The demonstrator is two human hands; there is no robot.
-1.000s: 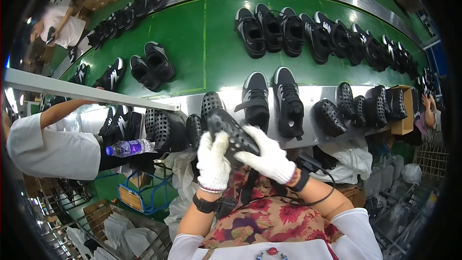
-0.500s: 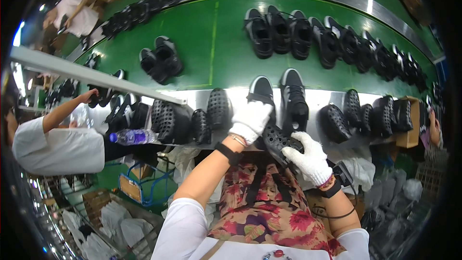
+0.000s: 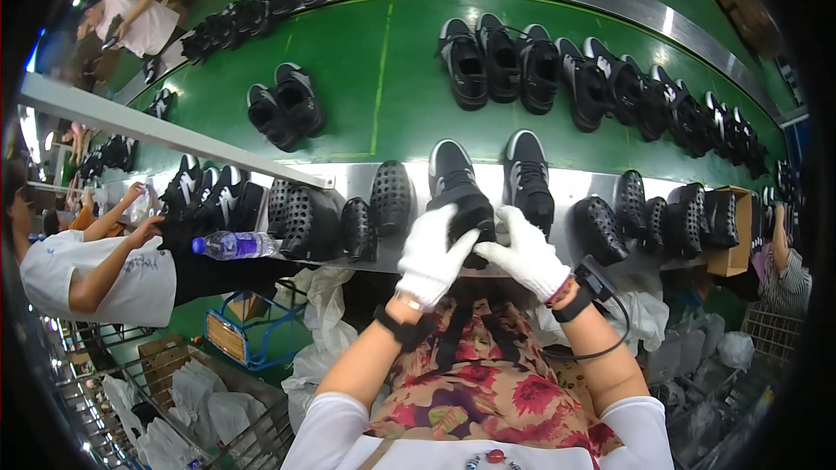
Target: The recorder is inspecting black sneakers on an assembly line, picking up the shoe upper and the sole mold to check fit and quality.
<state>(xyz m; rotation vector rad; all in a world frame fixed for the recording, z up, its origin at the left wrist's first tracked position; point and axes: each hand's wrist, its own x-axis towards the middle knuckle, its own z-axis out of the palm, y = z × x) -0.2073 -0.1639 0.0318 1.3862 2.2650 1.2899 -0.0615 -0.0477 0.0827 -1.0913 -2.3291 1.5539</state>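
Note:
In the head view, a black sneaker [image 3: 451, 165] with a grey-white toe rim lies toe-away on the metal ledge in front of me. My left hand [image 3: 435, 254], in a white knit glove, wraps the left side of its heel end, thumb along the back. From the right, my gloved right hand [image 3: 529, 259] closes on the same heel end, its thumb near the left thumb. What sits inside the shoe opening is hidden between my hands. A second black sneaker [image 3: 528, 176] stands just right of it. Black perforated shoe forms [image 3: 392, 194] stand to the left.
More perforated forms [image 3: 601, 228] and a cardboard box [image 3: 730, 248] stand along the ledge at right. Sneaker rows line the green belt [image 3: 366, 61]. A bottle [image 3: 235, 245] lies at left, below a slanted metal bar [image 3: 174, 135]. A co-worker [image 3: 96, 270] works at left.
The perforated form that my right hand held below the sneaker no longer shows. My right hand has moved up to the sneaker's heel. My left hand has slid down toward the heel.

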